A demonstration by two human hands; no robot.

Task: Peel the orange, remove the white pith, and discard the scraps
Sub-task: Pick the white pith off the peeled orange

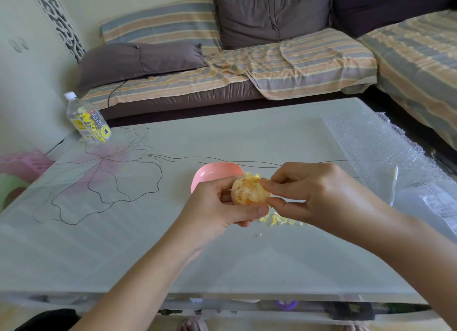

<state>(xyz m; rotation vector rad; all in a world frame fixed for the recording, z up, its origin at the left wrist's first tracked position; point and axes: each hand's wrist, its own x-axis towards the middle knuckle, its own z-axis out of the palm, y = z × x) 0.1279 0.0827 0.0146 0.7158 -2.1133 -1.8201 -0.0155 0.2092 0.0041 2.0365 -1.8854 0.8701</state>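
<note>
A peeled orange [248, 191] with patches of white pith is held above the glass table [148, 244]. My left hand [217, 207] grips it from the left and below, thumb across its underside. My right hand [311, 194] pinches at the orange's right side with fingertips and thumb. A pink bowl [212, 173] sits just behind the orange, partly hidden by my left hand. Small yellow-white scraps [274, 219] lie on the table under my hands, and a few more show at the bowl's right edge.
A clear plastic bottle [86, 118] with a yellow label stands at the table's far left corner. Bubble wrap [385, 152] and a plastic bag [435, 207] cover the right side. A sofa with cushions runs behind the table.
</note>
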